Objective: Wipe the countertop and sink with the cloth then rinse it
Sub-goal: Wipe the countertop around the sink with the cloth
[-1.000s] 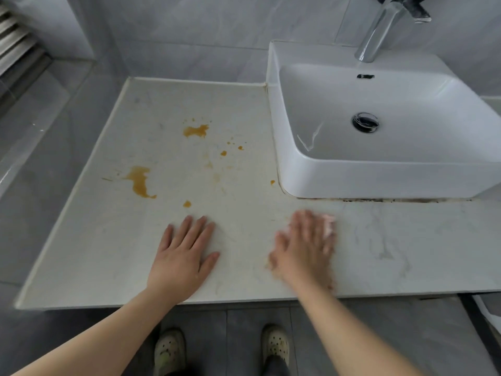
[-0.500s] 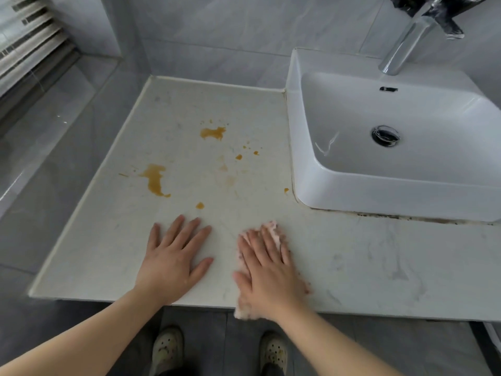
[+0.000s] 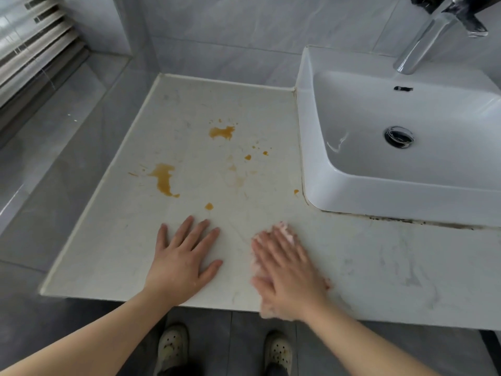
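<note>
My right hand (image 3: 287, 270) lies flat on a pale pink cloth (image 3: 285, 230) near the front edge of the white marbled countertop (image 3: 393, 270); only the cloth's edges show beyond my fingers and at the wrist. Flat on the counter to its left, my left hand (image 3: 184, 256) has its fingers spread and holds nothing. Orange-brown stains (image 3: 164, 179) dot the counter beyond both hands. A white rectangular sink (image 3: 379, 196) stands at the right, below a chrome tap (image 3: 423, 44).
Grey tiled walls close the counter at the back and left. The counter's front edge runs just below my wrists, with the floor and my shoes (image 3: 173, 346) beneath. Dark grime lines the sink's front base (image 3: 423, 221).
My right hand slid the cloth left along the front of the counter, then slightly back to the right. My left hand stayed planted. My view shifted left.
</note>
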Tool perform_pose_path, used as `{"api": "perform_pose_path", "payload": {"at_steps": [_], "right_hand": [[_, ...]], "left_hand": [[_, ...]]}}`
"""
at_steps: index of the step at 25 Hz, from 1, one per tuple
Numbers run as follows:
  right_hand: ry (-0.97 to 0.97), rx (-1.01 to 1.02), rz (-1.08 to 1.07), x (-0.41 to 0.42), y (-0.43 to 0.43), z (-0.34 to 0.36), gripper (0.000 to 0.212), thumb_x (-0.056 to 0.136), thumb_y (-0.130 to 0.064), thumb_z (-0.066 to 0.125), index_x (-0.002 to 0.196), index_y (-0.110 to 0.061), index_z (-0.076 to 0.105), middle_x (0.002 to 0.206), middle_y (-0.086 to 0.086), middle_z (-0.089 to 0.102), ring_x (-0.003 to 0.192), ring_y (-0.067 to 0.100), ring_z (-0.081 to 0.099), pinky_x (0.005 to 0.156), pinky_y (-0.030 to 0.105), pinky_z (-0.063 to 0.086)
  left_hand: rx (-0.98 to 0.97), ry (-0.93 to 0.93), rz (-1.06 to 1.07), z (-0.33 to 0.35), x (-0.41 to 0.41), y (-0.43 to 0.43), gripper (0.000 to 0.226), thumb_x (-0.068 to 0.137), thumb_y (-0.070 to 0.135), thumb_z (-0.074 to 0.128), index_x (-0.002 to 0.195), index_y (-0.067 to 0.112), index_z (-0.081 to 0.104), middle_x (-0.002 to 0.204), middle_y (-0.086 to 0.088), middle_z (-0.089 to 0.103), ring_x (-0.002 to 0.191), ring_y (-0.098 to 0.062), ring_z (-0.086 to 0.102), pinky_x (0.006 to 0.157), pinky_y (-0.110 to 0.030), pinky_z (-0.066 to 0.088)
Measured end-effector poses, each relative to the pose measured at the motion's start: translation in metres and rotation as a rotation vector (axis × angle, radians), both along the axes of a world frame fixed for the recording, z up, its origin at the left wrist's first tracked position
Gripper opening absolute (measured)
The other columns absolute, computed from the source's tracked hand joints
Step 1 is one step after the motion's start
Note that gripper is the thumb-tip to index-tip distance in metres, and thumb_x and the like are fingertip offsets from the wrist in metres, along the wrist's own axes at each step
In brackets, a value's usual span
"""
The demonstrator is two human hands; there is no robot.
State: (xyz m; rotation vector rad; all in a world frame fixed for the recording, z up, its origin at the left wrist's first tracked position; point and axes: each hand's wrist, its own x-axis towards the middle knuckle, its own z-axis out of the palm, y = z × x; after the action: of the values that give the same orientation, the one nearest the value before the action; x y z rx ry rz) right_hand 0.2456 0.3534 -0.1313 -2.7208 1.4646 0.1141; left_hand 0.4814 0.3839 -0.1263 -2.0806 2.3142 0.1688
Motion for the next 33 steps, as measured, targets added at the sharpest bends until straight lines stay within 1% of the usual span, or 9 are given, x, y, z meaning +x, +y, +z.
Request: {"api": "perform_pose_path", "payload": {"at_steps": [5, 8, 11, 14, 17, 22, 28, 30, 33], "right_hand": [[-0.12, -0.02, -0.555, 0.017, -0.042, 0.002, 0.077, 0.085, -0.058, 0.008, 0.152, -0.021, 0.014, 0.16, 0.002, 0.008, 0.147, 0.025, 0.001, 0.114, 0.044, -0.012], [-0.167, 0.011, -0.178, 0.077, 0.005, 0.002, 0.067, 0.088, -0.053, 0.027, 0.142, -0.016, 0.042, 0.15, 0.004, 0.038, 0.141, 0.028, 0.031, 0.113, 0.046, 0.008], [-0.109, 0.0, 0.017, 0.049, 0.016, 0.001, 0.063, 0.089, -0.052, 0.031, 0.142, -0.02, 0.042, 0.15, -0.001, 0.04, 0.142, 0.022, 0.027, 0.111, 0.042, 0.014], [-0.087, -0.07, -0.343, 0.002, -0.015, -0.003, 0.074, 0.084, -0.056, 0.004, 0.151, -0.024, 0.009, 0.16, -0.004, 0.007, 0.146, 0.016, -0.005, 0.114, 0.038, -0.009], [-0.156, -0.041, -0.588, 0.031, -0.021, 0.002, 0.078, 0.082, -0.054, 0.0, 0.152, -0.022, 0.008, 0.16, 0.001, 0.004, 0.147, 0.024, -0.004, 0.113, 0.044, -0.013], [-0.127, -0.01, -0.005, 0.084, 0.016, 0.0, 0.06, 0.09, -0.049, 0.032, 0.14, -0.019, 0.045, 0.148, 0.0, 0.043, 0.138, 0.024, 0.035, 0.108, 0.045, 0.018], [-0.084, -0.079, -0.422, 0.03, -0.013, -0.002, 0.078, 0.082, -0.055, 0.008, 0.15, -0.019, 0.02, 0.158, 0.0, 0.013, 0.146, 0.024, 0.012, 0.113, 0.043, -0.006], [-0.145, 0.003, -0.241, 0.076, 0.011, 0.002, 0.069, 0.084, -0.052, 0.029, 0.14, -0.015, 0.045, 0.148, 0.004, 0.041, 0.137, 0.029, 0.036, 0.109, 0.048, 0.013], [-0.153, 0.028, 0.185, 0.138, 0.022, 0.003, 0.062, 0.089, -0.048, 0.031, 0.142, -0.019, 0.042, 0.15, 0.0, 0.039, 0.141, 0.025, 0.032, 0.109, 0.046, 0.015]], "left_hand": [[-0.074, 0.041, -0.001, -0.002, 0.0, 0.001, 0.058, 0.095, 0.051, 0.014, 0.133, 0.024, 0.049, 0.138, -0.001, 0.05, 0.132, -0.026, 0.035, 0.102, -0.063, 0.029], [-0.181, 0.098, 0.056, -0.003, 0.0, 0.002, 0.045, 0.094, 0.036, 0.029, 0.123, 0.017, 0.058, 0.128, -0.004, 0.059, 0.127, -0.025, 0.042, 0.099, -0.063, 0.031], [-0.229, 0.094, 0.13, -0.004, -0.001, 0.005, 0.043, 0.089, 0.031, 0.035, 0.118, 0.015, 0.063, 0.124, -0.005, 0.061, 0.121, -0.031, 0.051, 0.099, -0.064, 0.027], [-0.233, 0.114, 0.134, -0.004, -0.001, 0.006, 0.044, 0.088, 0.031, 0.034, 0.118, 0.016, 0.063, 0.124, -0.005, 0.061, 0.12, -0.032, 0.052, 0.098, -0.064, 0.031], [-0.229, 0.127, 0.139, -0.004, 0.0, 0.003, 0.044, 0.088, 0.032, 0.035, 0.117, 0.017, 0.063, 0.123, -0.003, 0.062, 0.119, -0.031, 0.054, 0.097, -0.063, 0.033], [-0.193, 0.099, 0.06, -0.004, 0.013, 0.007, 0.048, 0.094, 0.041, 0.027, 0.12, 0.019, 0.063, 0.125, -0.003, 0.061, 0.12, -0.027, 0.054, 0.098, -0.054, 0.037], [-0.055, -0.045, 0.343, 0.002, 0.057, 0.037, 0.07, 0.085, 0.069, 0.016, 0.141, 0.032, 0.037, 0.147, -0.004, 0.039, 0.138, -0.028, 0.029, 0.11, -0.045, -0.01], [-0.059, -0.016, 0.46, 0.001, 0.063, 0.043, 0.075, 0.081, 0.07, 0.007, 0.145, 0.035, 0.023, 0.155, 0.0, 0.022, 0.144, -0.024, 0.01, 0.109, -0.043, -0.017], [-0.092, 0.06, 0.483, -0.003, 0.063, 0.044, 0.07, 0.085, 0.06, 0.006, 0.146, 0.031, 0.023, 0.155, 0.0, 0.02, 0.144, -0.022, 0.007, 0.112, -0.044, -0.005]]}}
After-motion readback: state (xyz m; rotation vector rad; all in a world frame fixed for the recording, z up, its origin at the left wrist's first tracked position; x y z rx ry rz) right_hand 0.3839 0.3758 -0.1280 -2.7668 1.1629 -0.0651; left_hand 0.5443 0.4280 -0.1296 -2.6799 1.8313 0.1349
